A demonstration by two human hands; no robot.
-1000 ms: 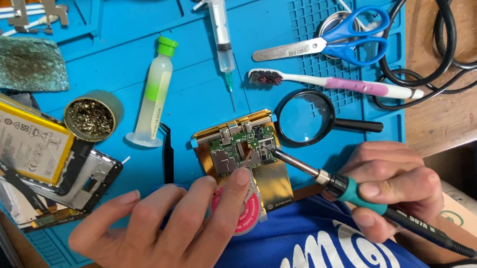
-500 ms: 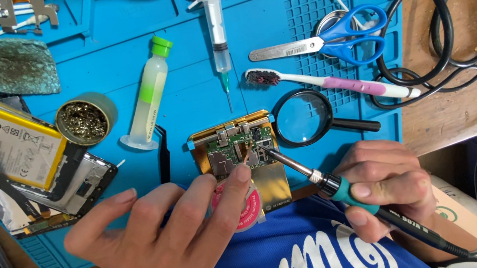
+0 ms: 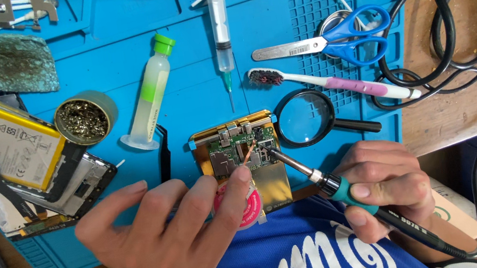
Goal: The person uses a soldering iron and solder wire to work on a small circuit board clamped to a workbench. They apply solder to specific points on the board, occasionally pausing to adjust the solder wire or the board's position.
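soldering iron [image 3: 325,187] gripped pen-like, tip on circuit board [image 3: 240,148].

A green circuit board [image 3: 240,148] lay flat in a gold frame on the blue mat [image 3: 193,96]. A soldering iron [image 3: 352,194], teal-collared with a black handle, slanted down from the right, its tip touching the board's right part. A copper braid strip [image 3: 248,153] ran from a pink spool [image 3: 244,207] up to the tip.
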